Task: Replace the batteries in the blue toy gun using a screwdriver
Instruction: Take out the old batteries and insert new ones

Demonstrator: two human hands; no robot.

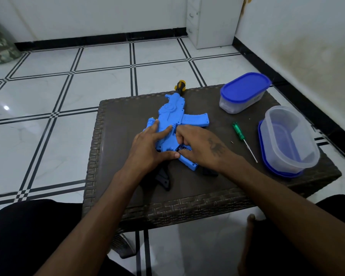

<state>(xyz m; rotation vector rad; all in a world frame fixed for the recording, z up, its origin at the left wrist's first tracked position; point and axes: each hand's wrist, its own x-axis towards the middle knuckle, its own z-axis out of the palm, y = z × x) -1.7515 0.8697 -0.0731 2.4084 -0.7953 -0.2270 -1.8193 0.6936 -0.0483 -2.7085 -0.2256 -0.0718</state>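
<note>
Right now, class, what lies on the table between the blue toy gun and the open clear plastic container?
In the head view, a green-handled screwdriver lies there, beside a tiny screw.

Both forearms are seen bare to the edge of the view, with no sleeves, watch or rings on them. A dark tattoo of spreading, leaf-like strokes is borne on the back of the right hand (pixel 204 148). The left hand (pixel 147 146) is unmarked. Both legs are covered in plain black trousers (pixel 28 232).
</note>
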